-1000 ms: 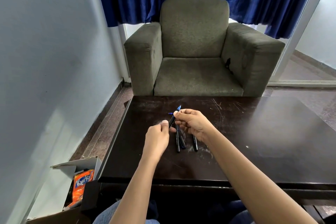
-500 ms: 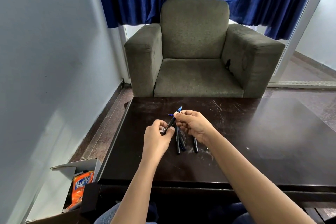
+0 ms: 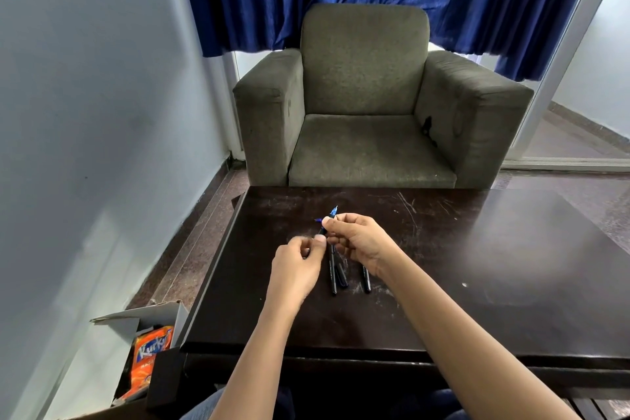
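Just above the frame's centre, your right hand [image 3: 361, 242] pinched a blue-tipped pen [image 3: 331, 214], its tip angled toward the upper right. Your left hand [image 3: 296, 266], fingers curled, pinched its lower end. More dark pens [image 3: 333, 278] lay on the table [image 3: 477, 266] just below.

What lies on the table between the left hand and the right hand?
The head view shows a dark pen and a shorter dark piece beside it on the table; another pen is partly hidden by the right hand.
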Available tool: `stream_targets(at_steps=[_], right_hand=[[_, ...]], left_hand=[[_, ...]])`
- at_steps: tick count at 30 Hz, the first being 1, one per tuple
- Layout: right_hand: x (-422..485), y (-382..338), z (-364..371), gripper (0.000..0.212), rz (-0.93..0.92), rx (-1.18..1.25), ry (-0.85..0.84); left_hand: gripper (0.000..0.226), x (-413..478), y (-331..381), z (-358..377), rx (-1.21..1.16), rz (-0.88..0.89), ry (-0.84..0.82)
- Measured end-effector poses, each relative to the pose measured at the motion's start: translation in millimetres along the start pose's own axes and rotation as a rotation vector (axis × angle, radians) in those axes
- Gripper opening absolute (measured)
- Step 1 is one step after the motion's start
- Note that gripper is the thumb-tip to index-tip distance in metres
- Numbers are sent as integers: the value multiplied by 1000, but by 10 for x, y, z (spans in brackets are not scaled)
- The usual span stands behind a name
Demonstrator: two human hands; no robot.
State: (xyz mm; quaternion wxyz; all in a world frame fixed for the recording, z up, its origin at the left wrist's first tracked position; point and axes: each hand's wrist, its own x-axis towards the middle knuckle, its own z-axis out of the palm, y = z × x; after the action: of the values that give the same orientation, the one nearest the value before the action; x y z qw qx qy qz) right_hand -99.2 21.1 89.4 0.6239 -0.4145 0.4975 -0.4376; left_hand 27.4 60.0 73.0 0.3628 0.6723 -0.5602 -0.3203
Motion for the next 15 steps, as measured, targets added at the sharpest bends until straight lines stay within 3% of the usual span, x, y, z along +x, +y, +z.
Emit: stream_targets(at_steps=[2,7,11,15], right_hand=[[2,-1,-3,15,2,10,14],[9,18,-8,15,0,-20,4],[9,40,1,13,3,-42,0],[-2,-12,-16,13,42,176,-122]], left_hand=[[42,4,16,1,-3,-16,-13],[21,3,-10,-1,-18,14,1],[24,19,-7,-1,1,-20,5],[32,-1,15,17,-102,-45,-90]])
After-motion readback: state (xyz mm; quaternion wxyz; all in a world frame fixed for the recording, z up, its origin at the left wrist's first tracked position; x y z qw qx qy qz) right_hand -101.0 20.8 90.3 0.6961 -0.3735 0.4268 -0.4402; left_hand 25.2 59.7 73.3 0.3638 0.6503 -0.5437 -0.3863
